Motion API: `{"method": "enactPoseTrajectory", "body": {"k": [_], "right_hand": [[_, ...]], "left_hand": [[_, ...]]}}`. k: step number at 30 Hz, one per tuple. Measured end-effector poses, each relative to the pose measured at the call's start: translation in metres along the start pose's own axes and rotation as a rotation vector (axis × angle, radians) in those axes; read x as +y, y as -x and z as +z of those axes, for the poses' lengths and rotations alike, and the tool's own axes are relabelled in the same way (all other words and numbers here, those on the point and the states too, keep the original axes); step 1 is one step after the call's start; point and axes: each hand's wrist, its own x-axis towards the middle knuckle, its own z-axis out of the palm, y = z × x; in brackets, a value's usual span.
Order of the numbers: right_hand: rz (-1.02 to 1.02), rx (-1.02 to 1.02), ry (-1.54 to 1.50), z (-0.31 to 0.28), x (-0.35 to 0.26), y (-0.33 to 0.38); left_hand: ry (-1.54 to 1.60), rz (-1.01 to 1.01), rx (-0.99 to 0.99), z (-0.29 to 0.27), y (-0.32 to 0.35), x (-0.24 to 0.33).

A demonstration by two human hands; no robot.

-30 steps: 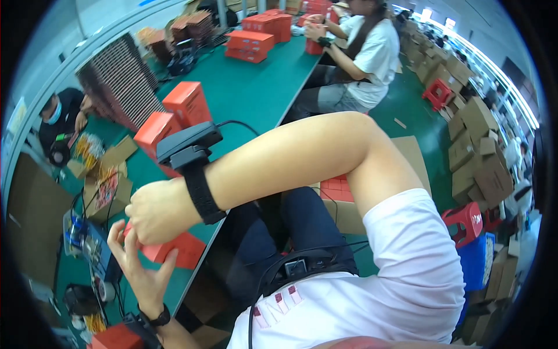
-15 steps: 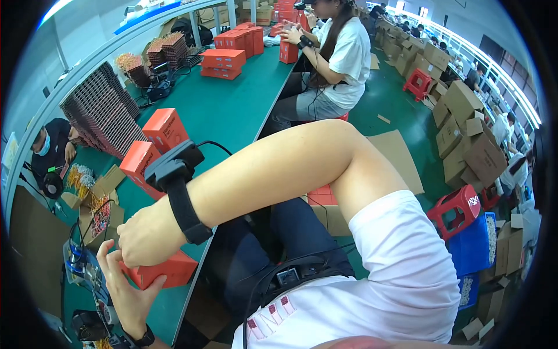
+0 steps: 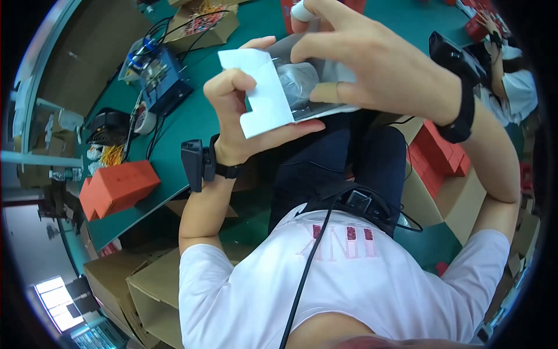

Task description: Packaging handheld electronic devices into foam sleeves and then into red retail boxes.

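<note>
You've got both hands up in front of you, over the near edge of the green bench [image 3: 197,116]. Your left hand [image 3: 244,125] is closed around a white card [image 3: 264,93] with a notch cut out of its lower side, thumb on the front, fingers wrapped behind. Right behind that card sits a clear plastic bag [image 3: 308,81] with something grey inside, can't tell what it is. Your right hand [image 3: 372,64] comes over the top of the bag, fingers curled down onto it and pinching its upper edge, with a small white cap-like thing [image 3: 302,10] caught near your fingertips. So card and bag are both held up off the bench, touching each other, between the two hands.

Both wrists have black straps with small black devices on them, the left one [image 3: 195,164] sticking out to the side.

On the bench: an orange box [image 3: 119,187] lies near the corner on your left, a blue gadget with cables [image 3: 156,75] sits further in, and an open cardboard box [image 3: 203,23] with coloured bits stands at the far edge. A roll of tape [image 3: 142,119] lies near the blue gadget.

By your right knee there's a carton holding red boxes [image 3: 436,157]. Brown cartons [image 3: 139,285] stand on the floor to your lower left. Another person in a white shirt [image 3: 514,93] sits at the far right.
</note>
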Motion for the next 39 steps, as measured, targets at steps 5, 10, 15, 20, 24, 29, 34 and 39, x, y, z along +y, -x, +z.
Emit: {"method": "enactPoseTrajectory", "body": {"k": [5, 10, 15, 20, 24, 29, 34, 39], "right_hand": [[-0.107, -0.006, 0.404, 0.018, 0.001, 0.051], [0.248, 0.221, 0.322, 0.040, 0.003, 0.063], [0.443, 0.276, -0.493, 0.079, 0.053, 0.049], [0.465, 0.465, -0.398, 0.146, 0.083, 0.029], [0.413, 0.456, -0.209, 0.155, 0.123, 0.036], [0.605, 0.364, -0.222, 0.116, 0.153, 0.063], [0.586, 0.360, 0.231, 0.087, 0.115, 0.052], [0.683, 0.154, 0.296, 0.106, 0.114, 0.035]], "left_hand": [[-0.012, 0.029, -0.020, 0.017, -0.006, 0.008], [-0.292, 0.116, -0.254, 0.021, -0.032, 0.015], [-0.366, 0.062, -0.439, 0.007, -0.038, 0.008], [-0.453, -0.139, -0.545, -0.004, -0.024, -0.006], [-0.515, -0.361, -0.594, -0.026, -0.008, -0.017], [-0.441, -0.494, -0.537, -0.036, 0.002, -0.026], [-0.459, -0.502, -0.472, -0.022, 0.004, -0.030], [-0.396, -0.497, -0.476, -0.021, 0.003, -0.030]]}}
